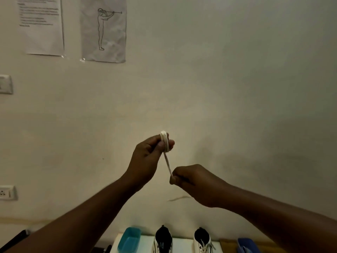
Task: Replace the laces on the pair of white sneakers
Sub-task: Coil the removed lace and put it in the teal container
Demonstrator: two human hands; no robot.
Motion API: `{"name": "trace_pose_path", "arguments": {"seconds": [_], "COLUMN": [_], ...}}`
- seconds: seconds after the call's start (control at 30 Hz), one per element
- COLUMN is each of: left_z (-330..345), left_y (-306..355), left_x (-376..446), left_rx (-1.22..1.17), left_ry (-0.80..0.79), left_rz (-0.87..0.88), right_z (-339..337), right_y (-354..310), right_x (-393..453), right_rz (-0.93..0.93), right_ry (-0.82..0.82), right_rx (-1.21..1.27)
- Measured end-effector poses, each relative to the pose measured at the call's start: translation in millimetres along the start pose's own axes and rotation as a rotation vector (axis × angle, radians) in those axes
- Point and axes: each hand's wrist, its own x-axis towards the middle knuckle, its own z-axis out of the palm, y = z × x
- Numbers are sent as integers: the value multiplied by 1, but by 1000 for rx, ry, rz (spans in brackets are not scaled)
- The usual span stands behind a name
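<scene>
Both hands are raised in front of the wall. My left hand (pixel 147 157) has a white lace (pixel 165 141) wound in several loops round its fingertips. A short length of that lace runs down and to the right to my right hand (pixel 193 181), which pinches its end. At the bottom edge two white sneakers with black toe caps stand side by side on a white surface (pixel 182 243). The left sneaker (pixel 163 240) shows no lace. The right sneaker (pixel 203 241) has a white lace in its eyelets.
A teal plastic box (pixel 129 241) stands left of the sneakers and a dark blue box (pixel 247 245) to their right. On the wall hang a text sheet (pixel 42 24) and a line drawing (pixel 104 30). A socket (pixel 7 192) is at the left.
</scene>
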Motion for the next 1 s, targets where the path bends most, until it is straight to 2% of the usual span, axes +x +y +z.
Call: {"name": "trace_pose_path", "arguments": {"seconds": [0.1, 0.17, 0.27, 0.43, 0.53, 0.67, 0.73, 0.8, 0.9, 1.0], "left_z": [-3, -3, 6, 17, 22, 14, 11, 11, 11, 12], "left_y": [-14, -20, -22, -2, 11, 13, 12, 7, -4, -13], "left_x": [-8, -14, -23, -28, -26, -13, -11, -13, -20, -22], "left_rx": [222, 244, 190, -73, -280, -398, -296, -93, 171, 272], "left_ry": [-104, -178, -281, -354, -237, -6, 84, 102, 21, -45], "left_rz": [116, 100, 10, -84, -143, -142, -100, -10, 98, 141], "right_z": [-30, -57, -85, -71, -44, -7, 5, 7, -15, -52], "right_y": [-21, -26, -19, 4, 21, 24, 12, -6, -37, -52], "right_x": [3, 15, 37, 56, 49, 15, -4, -16, -16, 0], "right_rz": [-94, -114, -120, -80, -53, 29, 57, 64, 29, 78], "right_ry": [68, 170, 250, 259, 242, 239, 181, 111, 56, 47], "right_rx": [-52, -89, -128, 113, 197, 140, 104, 90, 146, 272]}}
